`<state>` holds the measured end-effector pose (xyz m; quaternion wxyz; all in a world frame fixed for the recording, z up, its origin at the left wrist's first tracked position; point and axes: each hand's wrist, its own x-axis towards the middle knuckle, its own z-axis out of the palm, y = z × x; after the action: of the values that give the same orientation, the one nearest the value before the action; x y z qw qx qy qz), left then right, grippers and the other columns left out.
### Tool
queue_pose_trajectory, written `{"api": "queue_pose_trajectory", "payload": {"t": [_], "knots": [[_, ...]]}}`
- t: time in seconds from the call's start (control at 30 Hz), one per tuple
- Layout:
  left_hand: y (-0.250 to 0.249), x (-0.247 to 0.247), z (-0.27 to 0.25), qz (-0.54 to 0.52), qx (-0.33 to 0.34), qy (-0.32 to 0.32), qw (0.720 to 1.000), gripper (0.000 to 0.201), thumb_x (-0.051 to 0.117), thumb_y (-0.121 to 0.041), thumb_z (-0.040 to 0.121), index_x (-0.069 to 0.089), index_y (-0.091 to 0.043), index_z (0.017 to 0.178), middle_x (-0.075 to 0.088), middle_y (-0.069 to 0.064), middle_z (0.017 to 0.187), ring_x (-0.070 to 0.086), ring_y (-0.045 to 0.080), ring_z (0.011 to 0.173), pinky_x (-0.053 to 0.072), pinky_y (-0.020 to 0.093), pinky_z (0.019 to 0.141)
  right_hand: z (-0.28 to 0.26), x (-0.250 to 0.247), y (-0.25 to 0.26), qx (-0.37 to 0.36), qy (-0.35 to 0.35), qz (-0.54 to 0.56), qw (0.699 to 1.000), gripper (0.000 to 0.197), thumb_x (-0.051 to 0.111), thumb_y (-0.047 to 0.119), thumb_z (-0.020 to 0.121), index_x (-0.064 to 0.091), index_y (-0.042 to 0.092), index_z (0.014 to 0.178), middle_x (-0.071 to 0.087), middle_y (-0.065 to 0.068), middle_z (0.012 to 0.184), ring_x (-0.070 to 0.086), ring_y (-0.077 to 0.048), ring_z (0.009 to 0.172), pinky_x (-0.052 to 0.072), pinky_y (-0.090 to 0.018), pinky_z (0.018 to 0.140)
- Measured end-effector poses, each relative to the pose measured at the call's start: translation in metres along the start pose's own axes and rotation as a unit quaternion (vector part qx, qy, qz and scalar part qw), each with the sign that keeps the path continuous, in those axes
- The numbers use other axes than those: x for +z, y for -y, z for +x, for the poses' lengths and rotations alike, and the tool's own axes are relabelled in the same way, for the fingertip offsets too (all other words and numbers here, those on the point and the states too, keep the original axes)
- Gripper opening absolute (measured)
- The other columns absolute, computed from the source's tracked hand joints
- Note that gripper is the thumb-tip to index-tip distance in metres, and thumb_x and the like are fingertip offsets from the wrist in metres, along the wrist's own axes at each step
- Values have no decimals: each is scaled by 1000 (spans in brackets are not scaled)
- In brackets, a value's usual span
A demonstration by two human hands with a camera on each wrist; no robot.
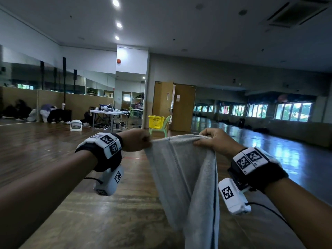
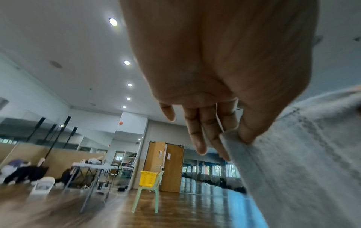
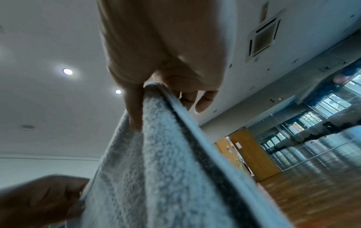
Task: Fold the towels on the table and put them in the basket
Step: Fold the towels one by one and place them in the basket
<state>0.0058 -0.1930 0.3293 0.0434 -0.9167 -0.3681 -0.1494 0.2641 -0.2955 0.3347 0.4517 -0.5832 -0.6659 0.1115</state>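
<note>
- Hanging nearest the camera, a grey towel (image 1: 185, 177) is being held up in the air, its top edge being stretched between both hands while the rest is drooping down out of the bottom of the head view.
- One top corner is being pinched by the left hand (image 1: 136, 140), thumb against fingers, as is being shown in the left wrist view, where the other fingers (image 2: 197, 135) are being kept straighter.
- The other top corner is being gripped by the right hand (image 1: 214, 141), with the thumb on the near side and the fingers (image 3: 203, 101) on the far side of the cloth.
- Both hands are being held at about the same height, apart from each other, with the folded top edge sagging slightly between them.
- Far behind the left hand, a yellow basket (image 1: 156, 121) is being carried on a green chair (image 1: 164, 127), near the wooden doors (image 1: 175, 106).
- Further left, a white surface (image 1: 107, 112) bearing small equipment is being seen on the wooden floor (image 1: 53, 144).
</note>
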Motion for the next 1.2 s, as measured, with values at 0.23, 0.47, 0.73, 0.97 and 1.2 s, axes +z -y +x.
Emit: {"api": "queue_pose_trajectory", "payload": {"t": [0.23, 0.47, 0.73, 0.97, 1.2], "knots": [[-33, -26, 16, -252, 42, -209, 944, 12, 46, -20, 96, 52, -12, 91, 50, -1, 76, 46, 12, 65, 42, 20, 59, -10, 27, -5, 16, 58, 71, 996, 30, 74, 16, 78, 67, 3, 103, 70, -7, 96, 66, -11, 78, 55, -16, 65], [-47, -31, 19, -227, 66, -229, 944, 11, 46, -18, 96, 54, -11, 92, 48, -4, 69, 41, 7, 55, 36, 9, 46, -7, 48, 19, -20, 44, 159, 986, 11, 65, 14, 85, 62, 5, 91, 62, -1, 81, 58, 5, 62, 44, -7, 56], [-38, -19, 16, -209, 76, -232, 947, 14, 49, -23, 96, 52, -11, 89, 48, -6, 70, 43, 6, 59, 35, 10, 51, -1, 48, 35, -26, 94, 135, 986, 14, 56, 16, 91, 60, 6, 99, 61, -2, 89, 59, -9, 76, 47, -10, 59], [-22, 13, 9, -317, 59, -112, 940, 30, 53, -29, 92, 60, -3, 105, 65, 9, 98, 63, 22, 89, 54, 36, 78, 7, 38, 42, -75, 12, 85, 993, 16, 53, 18, 93, 59, 17, 78, 56, 3, 74, 54, 2, 61, 42, -7, 56], [-13, 12, -2, -350, 45, -121, 928, 17, 58, -28, 89, 62, -23, 73, 62, -6, 71, 58, 2, 63, 48, 18, 61, 2, 21, 28, -41, 39, 64, 996, 11, 67, 22, 82, 61, 19, 91, 64, 3, 93, 62, -11, 86, 50, -22, 72]]}}
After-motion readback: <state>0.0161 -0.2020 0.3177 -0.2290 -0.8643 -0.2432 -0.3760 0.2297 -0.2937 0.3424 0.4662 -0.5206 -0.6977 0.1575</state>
